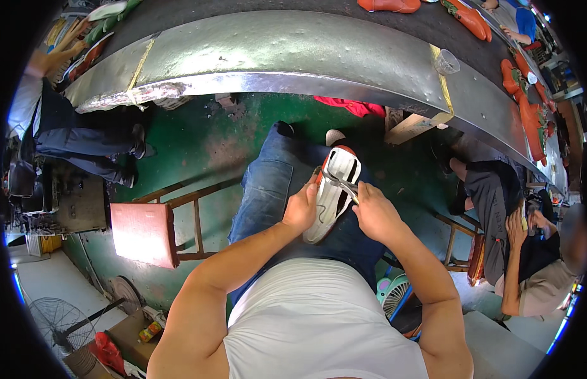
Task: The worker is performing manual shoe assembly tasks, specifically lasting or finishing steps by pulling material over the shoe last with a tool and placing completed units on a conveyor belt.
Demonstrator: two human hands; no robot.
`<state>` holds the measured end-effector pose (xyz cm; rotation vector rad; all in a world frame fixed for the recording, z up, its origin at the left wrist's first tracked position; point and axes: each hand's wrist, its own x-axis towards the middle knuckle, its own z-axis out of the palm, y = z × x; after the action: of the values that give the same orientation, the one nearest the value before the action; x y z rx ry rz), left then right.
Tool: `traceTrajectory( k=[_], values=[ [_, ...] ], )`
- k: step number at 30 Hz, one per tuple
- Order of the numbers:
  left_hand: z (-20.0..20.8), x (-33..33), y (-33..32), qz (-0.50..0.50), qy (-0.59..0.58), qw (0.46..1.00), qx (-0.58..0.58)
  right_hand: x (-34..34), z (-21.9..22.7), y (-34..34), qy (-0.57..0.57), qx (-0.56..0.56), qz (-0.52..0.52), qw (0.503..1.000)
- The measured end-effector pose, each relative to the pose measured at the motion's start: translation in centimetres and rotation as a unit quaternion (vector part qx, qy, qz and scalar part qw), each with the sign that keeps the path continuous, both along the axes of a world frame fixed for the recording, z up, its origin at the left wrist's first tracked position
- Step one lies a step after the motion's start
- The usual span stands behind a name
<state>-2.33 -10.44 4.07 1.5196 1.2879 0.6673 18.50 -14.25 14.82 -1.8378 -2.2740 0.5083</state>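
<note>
The left hand (301,208) holds the shoe (324,220) over the jeans (268,183); the right hand's (377,211) fingers grip pliers (348,187) across its sole, near the far counter (274,47).

You can pass beyond your fingers (311,191) over the green floor (173,145), until the counter (262,47) blocks you. Your jeans (266,183) bar the way beneath them; a stool (142,230) stands left.

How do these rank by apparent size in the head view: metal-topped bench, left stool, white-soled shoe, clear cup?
Largest to smallest:
1. metal-topped bench
2. left stool, legs included
3. white-soled shoe
4. clear cup
</note>
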Motion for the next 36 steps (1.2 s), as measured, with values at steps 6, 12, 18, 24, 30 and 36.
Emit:
traceTrajectory(
  k=[6, 12, 18, 24, 30, 36],
  values=[
    [2.2, -0.3, 0.5, -0.153, 0.117, 0.977, 0.086, 1.5, -3.1, -0.7, 0.066, -0.068, -0.068, 0.993],
    [5.2, -0.3, 2.7, -0.264, 0.239, 0.934, -0.004, 3.0, 2.0, 2.3, 0.204, -0.339, -0.151, 0.906],
    [7.9, 0.3, 3.0, -0.347, 0.322, 0.881, 0.008, 1.1, -3.3, 1.9, 0.106, -0.140, -0.070, 0.982],
    [1.9, -2.7, -2.1, -0.066, -0.030, 0.986, -0.147, 1.3, -0.6, 0.2, 0.240, -0.166, -0.042, 0.955],
    [6.7, -2.9, 0.0, -0.205, 0.089, 0.964, -0.147, 1.4, -4.0, -3.7, 0.223, -0.197, -0.078, 0.952],
    [15.1, -4.2, 5.1, -0.282, 0.189, 0.917, 0.210, 1.6, -6.6, -9.3, 0.408, -0.144, -0.235, 0.870]
  ],
)
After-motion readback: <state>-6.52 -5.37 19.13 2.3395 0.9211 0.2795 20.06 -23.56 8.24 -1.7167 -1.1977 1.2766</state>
